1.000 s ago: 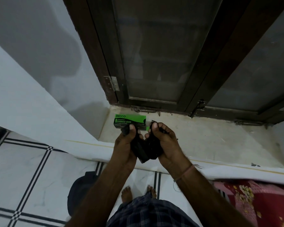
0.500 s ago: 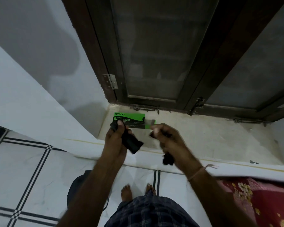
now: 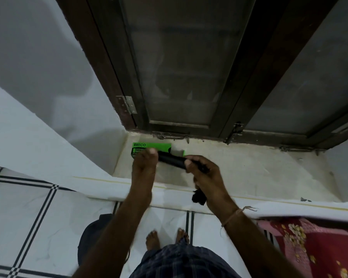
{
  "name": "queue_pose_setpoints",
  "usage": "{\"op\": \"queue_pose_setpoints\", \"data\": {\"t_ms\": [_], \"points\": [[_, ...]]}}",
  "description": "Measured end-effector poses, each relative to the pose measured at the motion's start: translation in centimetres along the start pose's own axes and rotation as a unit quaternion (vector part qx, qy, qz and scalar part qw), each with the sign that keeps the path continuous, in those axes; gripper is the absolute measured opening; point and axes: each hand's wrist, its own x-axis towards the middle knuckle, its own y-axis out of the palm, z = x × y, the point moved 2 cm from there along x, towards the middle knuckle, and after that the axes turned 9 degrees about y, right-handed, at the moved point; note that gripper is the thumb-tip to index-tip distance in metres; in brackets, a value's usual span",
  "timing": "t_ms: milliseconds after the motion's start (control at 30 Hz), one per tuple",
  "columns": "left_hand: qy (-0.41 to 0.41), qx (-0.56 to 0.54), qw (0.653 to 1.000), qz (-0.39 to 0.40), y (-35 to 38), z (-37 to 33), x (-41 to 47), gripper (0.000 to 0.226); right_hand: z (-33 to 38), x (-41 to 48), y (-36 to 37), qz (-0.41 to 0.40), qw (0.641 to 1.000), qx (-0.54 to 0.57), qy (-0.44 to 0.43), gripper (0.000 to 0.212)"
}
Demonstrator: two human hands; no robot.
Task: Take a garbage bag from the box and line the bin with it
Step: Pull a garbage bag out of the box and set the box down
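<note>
A green garbage-bag box point(image 3: 149, 146) lies on the pale window sill point(image 3: 249, 173), its right end flap open. A black roll of garbage bags point(image 3: 171, 160) lies level just in front of the box's open end. My left hand point(image 3: 145, 165) grips the roll's left end and covers part of the box. My right hand point(image 3: 206, 173) pinches the roll's right end. A separate black garbage bag point(image 3: 199, 197) hangs crumpled from under my right palm. A dark round bin point(image 3: 90, 235) stands on the floor by my left leg, partly hidden by my left forearm.
Dark wooden window frames with latches point(image 3: 175, 137) rise behind the sill. White floor tiles with black lines point(image 3: 28, 217) lie below, with my bare feet point(image 3: 165, 237) on them. A red flowered cloth point(image 3: 309, 247) sits at the lower right. A white wall edge slants at left.
My hands were apart, the left holding the roll and the right holding the torn-off bag. They have come together, and the roll now lies level at the box's open end.
</note>
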Motion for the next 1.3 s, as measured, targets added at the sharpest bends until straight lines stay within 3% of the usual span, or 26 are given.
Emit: {"op": "queue_pose_setpoints", "data": {"t_ms": [33,100,200,267,367,500,800,1000,1067,1200,1300], "points": [[0.087,0.134,0.987,0.002,-0.7,0.3,1.1,0.043,0.0,0.6,-0.9,-0.024,1.000,0.007,0.002,0.018],[0.200,0.365,0.907,0.058,-1.6,1.3,3.6,0.069,-0.2,1.8,-2.6,-0.049,0.999,0.015,0.013,0.018],[0.174,0.535,0.812,0.156,-2.4,3.3,6.2,0.092,-0.8,3.4,-3.8,-0.072,0.997,-0.002,0.035,0.018],[0.177,0.555,0.793,0.177,-2.8,4.0,7.0,0.087,-1.5,4.2,-3.8,-0.084,0.996,-0.020,0.037,0.018],[0.189,0.504,0.829,0.149,-3.0,3.9,7.5,0.062,-2.2,5.1,-3.7,-0.086,0.994,-0.067,0.019,0.017],[0.247,0.456,0.842,0.150,-3.5,3.0,6.7,0.053,-1.9,5.4,-4.0,-0.055,0.993,-0.102,-0.007,0.016],[0.238,0.358,0.891,0.146,-5.3,2.5,5.7,0.057,-0.5,5.6,-4.1,-0.039,0.985,-0.148,-0.074,0.021],[0.242,0.299,0.901,0.200,-3.6,2.1,4.8,0.053,-0.1,5.1,-1.9,0.048,0.990,-0.114,-0.074,0.026],[0.232,0.291,0.909,0.186,-2.8,2.1,4.5,0.055,0.0,4.8,-0.7,0.057,0.991,-0.107,-0.064,0.029],[0.210,0.285,0.924,0.147,-2.8,2.3,4.0,0.062,-0.4,4.0,-0.7,-0.014,0.994,-0.069,-0.079,0.021],[0.195,0.271,0.934,0.131,-3.0,2.4,3.4,0.067,-0.2,3.5,-0.6,0.051,0.992,-0.079,-0.084,0.030]]}}
